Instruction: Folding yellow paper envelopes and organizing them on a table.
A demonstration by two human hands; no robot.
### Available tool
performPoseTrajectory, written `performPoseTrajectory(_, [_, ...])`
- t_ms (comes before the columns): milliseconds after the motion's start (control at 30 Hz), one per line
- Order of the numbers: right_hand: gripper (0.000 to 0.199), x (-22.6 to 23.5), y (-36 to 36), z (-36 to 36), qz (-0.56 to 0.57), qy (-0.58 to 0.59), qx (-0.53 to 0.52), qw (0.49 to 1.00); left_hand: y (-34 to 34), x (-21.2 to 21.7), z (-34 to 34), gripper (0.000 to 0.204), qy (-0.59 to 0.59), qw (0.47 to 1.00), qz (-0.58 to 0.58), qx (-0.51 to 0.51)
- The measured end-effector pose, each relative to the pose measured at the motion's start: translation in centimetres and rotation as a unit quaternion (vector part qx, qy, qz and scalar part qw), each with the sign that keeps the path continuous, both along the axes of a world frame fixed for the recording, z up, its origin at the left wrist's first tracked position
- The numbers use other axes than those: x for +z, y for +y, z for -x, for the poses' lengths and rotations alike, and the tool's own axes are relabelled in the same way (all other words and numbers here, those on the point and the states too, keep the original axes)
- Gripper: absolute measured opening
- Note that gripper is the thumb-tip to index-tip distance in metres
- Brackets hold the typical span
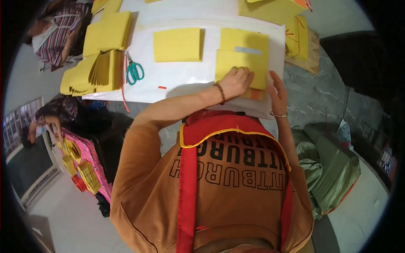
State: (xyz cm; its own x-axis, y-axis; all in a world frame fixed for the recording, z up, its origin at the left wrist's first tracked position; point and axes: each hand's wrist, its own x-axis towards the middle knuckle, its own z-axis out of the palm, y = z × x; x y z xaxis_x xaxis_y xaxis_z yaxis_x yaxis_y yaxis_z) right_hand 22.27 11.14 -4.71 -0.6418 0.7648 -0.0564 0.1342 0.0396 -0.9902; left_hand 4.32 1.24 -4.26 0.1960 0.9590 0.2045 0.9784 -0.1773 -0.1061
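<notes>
While L hand (236, 83) lies curled atop paper (236, 62) (pinching? can't tell), my open R hand (278, 93) is just beside its R edge.

Green bundle (335, 181), perhaps tarpaulin; pink cloth (87, 146).

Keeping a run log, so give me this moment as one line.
left hand: curled on yellow paper | right hand: beside it | scissors: on table
</notes>
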Motion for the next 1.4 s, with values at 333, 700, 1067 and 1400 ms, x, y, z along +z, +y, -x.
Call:
performPoseTrajectory(333, [0.029,0.3,-0.3,0.5,0.045,0.036,-0.126,0.99,-4.8,8.6,11.3,0.053,-0.137,0.955,-0.244,0.099])
performPoseTrajectory(700, [0.025,-0.7,-0.6,0.5,0.036,-0.014,-0.127,0.991,-8.4,-1.0,17.1,0.058,-0.047,0.986,-0.047,0.152])
performPoseTrajectory(1067, [0.019,-0.1,1.1,1.7,-0.192,-0.095,-0.081,0.973,-8.8,-1.5,17.5,0.07,-0.152,0.971,0.092,0.158])
performPoseTrajectory(1400, [0.017,-2.2,2.8,2.2,-0.377,-0.118,0.067,0.916,-7.3,2.7,16.1,0.08,-0.114,0.978,0.106,0.136])
